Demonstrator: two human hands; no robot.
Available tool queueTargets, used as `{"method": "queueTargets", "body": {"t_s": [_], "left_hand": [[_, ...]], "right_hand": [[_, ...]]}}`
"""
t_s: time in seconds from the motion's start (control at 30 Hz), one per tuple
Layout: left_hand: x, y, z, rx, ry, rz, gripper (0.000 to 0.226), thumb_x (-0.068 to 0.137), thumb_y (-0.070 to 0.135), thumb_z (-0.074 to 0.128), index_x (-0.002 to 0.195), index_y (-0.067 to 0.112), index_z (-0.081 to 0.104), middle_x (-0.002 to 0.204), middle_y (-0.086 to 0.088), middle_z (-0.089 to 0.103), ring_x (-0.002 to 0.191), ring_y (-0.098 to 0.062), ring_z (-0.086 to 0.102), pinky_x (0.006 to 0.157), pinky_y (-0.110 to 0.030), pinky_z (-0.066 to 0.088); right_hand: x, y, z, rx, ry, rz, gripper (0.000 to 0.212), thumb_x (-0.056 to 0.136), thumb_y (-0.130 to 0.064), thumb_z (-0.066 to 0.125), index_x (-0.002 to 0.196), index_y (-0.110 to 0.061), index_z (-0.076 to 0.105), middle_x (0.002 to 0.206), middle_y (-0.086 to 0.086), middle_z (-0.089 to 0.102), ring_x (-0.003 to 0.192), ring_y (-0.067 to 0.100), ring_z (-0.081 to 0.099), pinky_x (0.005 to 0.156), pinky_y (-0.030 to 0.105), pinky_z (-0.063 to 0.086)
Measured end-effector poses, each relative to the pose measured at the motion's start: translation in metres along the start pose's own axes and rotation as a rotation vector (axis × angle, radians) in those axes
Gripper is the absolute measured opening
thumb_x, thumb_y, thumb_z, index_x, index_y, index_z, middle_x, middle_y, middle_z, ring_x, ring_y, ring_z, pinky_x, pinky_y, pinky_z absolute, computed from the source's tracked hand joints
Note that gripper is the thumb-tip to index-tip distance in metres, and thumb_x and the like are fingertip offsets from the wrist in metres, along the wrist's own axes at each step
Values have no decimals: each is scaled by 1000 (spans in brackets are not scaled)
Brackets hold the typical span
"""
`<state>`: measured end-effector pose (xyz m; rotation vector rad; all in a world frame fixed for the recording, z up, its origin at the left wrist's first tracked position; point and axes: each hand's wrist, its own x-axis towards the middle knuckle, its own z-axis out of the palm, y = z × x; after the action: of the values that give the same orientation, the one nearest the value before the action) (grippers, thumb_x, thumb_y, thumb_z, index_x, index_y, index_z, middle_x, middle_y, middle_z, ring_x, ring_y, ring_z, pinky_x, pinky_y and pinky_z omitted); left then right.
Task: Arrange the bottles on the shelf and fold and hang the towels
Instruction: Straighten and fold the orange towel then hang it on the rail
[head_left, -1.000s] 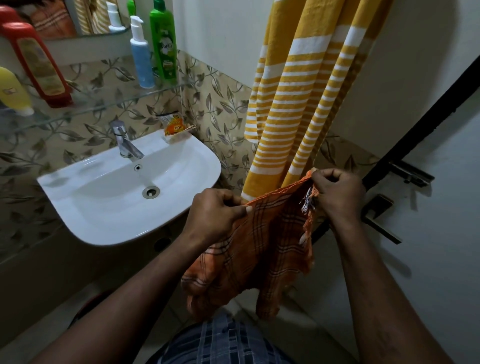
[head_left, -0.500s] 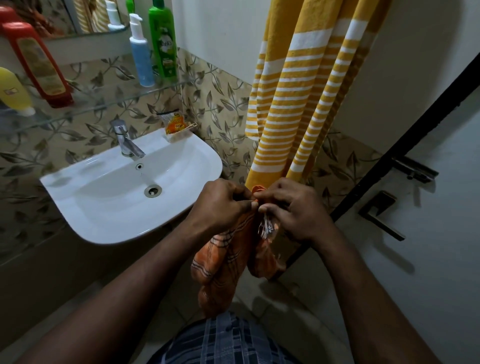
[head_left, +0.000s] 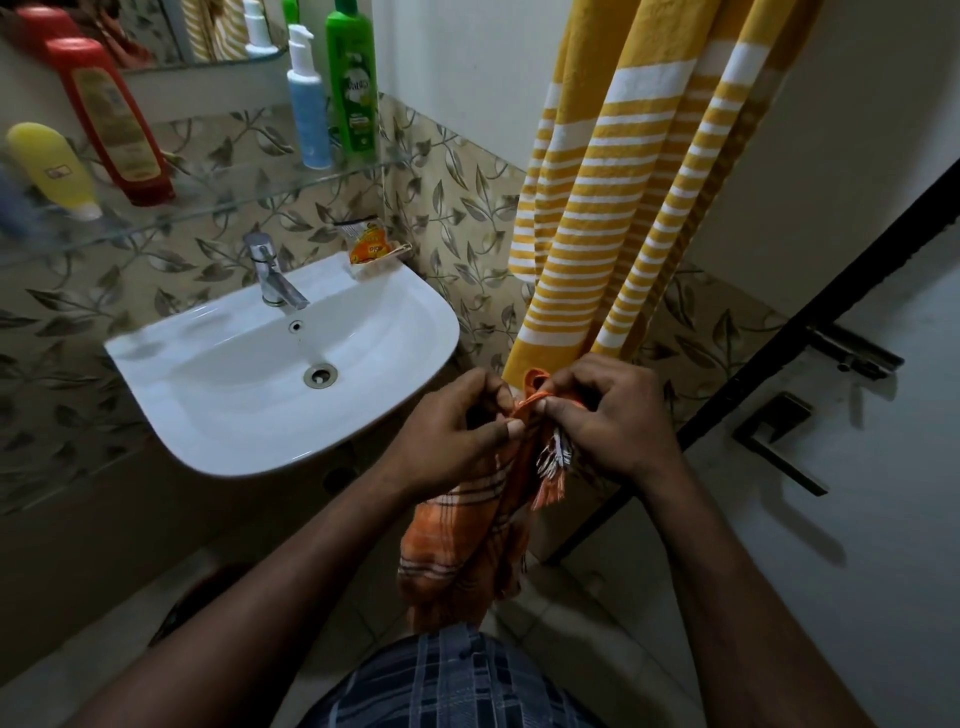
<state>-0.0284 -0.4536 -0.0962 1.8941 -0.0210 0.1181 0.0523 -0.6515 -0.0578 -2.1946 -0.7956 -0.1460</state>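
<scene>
Orange checked cloth, that's the small towel (head_left: 462, 540), bunched at its top edge between both hands. The left hand (head_left: 447, 441) pinches that edge with thumb and curled fingers. The right hand (head_left: 608, 421) is curled round the same edge just beside it; can't tell if the two hands actually touch. The rest of the towel hangs straight down below the hands, in front of a blue checked garment (head_left: 457, 686), and a tuft of pale fringe (head_left: 556, 457) sticks out right under the right hand.

Just behind and above the hands hangs a big yellow striped towel (head_left: 623, 182); its lower edge comes down to about the knuckles. Near the left hand, off to its left, is the white sink (head_left: 208, 395); the tap (head_left: 270, 270) stands at the sink's far side, and an orange sachet (head_left: 370, 244) sits at its back corner.

Higher up and further left of the left hand is the glass shelf (head_left: 234, 202). On it are a yellow bottle (head_left: 52, 166) and a red bottle (head_left: 111, 119), both leaning. Well apart from those, the blue pump bottle (head_left: 307, 104) and green bottle (head_left: 351, 78) stand upright just beside each other. Off to the right of the right hand there's a dark door handle (head_left: 774, 441).
</scene>
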Motion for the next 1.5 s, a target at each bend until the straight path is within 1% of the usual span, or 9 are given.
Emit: {"method": "queueTargets", "body": {"t_s": [0.3,0.5,0.67,0.83,0.97,1.07,1.33,1.43,1.5], "left_hand": [[-20,-22,25,55,-90,38,16,95,32,73,99,30,57,95,10,67,83,-13,67,72,-38,55],[-25,-22,41,93,59,-6,26,89,25,81,102,33,60,102,13,71,89,-4,71,72,-25,58],[-22,-16,55,91,58,-74,28,88,27,82,103,35,60,105,13,71,86,2,70,71,-22,60],[-16,-14,69,209,63,23,26,90,30,79,114,26,70,119,12,67,102,-6,67,87,-38,61],[-7,-15,79,449,45,154,41,91,17,76,132,18,71,142,6,63,127,-11,61,105,-31,53],[-2,-16,78,467,37,160,32,96,20,70,128,19,73,135,6,67,118,-7,64,94,-19,52],[-3,-24,56,599,313,196,15,88,25,82,101,17,82,95,2,73,86,-16,63,70,-26,39],[-2,-26,39,497,321,198,17,85,33,85,93,18,82,84,7,69,76,-10,61,62,-27,46],[-3,-24,28,374,283,190,17,82,35,87,89,21,81,81,13,67,71,-3,63,62,-14,47]], "right_hand": [[8,3,-16,156,263,210,9,81,-17,85,79,-19,77,88,-11,74,80,4,69,69,15,51],[10,4,-18,231,377,338,7,83,-22,83,78,-21,77,82,-4,78,79,17,75,74,41,64],[13,-2,-22,249,430,371,9,80,-27,83,74,-24,76,76,-6,77,74,16,76,72,46,65],[18,-6,-26,257,466,404,13,80,-26,83,71,-27,74,74,-7,77,73,17,76,72,47,65],[18,-8,-28,252,475,419,12,81,-26,84,73,-25,75,74,-6,77,72,15,76,70,44,65],[16,-8,-35,230,499,434,10,82,-25,84,75,-22,76,74,-6,77,70,11,75,68,38,64],[11,7,-50,181,546,451,12,81,-24,84,72,-24,76,73,-6,76,70,10,74,68,35,64],[7,13,-55,118,545,459,15,81,-27,84,69,-30,74,73,-11,75,71,5,73,69,31,62],[6,16,-57,84,541,464,16,81,-27,83,69,-31,74,73,-13,75,71,2,72,70,30,61]]}}
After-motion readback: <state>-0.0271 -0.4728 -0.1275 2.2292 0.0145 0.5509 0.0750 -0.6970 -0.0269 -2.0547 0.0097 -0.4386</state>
